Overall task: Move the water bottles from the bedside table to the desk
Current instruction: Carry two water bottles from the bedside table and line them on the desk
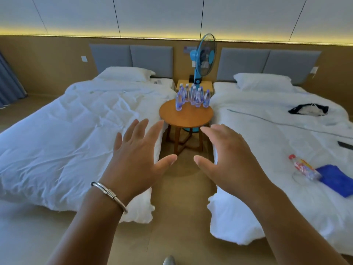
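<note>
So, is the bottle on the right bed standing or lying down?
Lying down. The red-capped bottle rests on its side on the white cover of the right bed, beside a blue cloth.

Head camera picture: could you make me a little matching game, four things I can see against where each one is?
Things:
1. water bottles
2. fan
3. bracelet
4. blue cloth

Places:
A. on the left wrist
B. lying on the right bed
C. standing on the round table
D. upright behind the round table

Pairs: 1-C, 2-D, 3-A, 4-B
</note>
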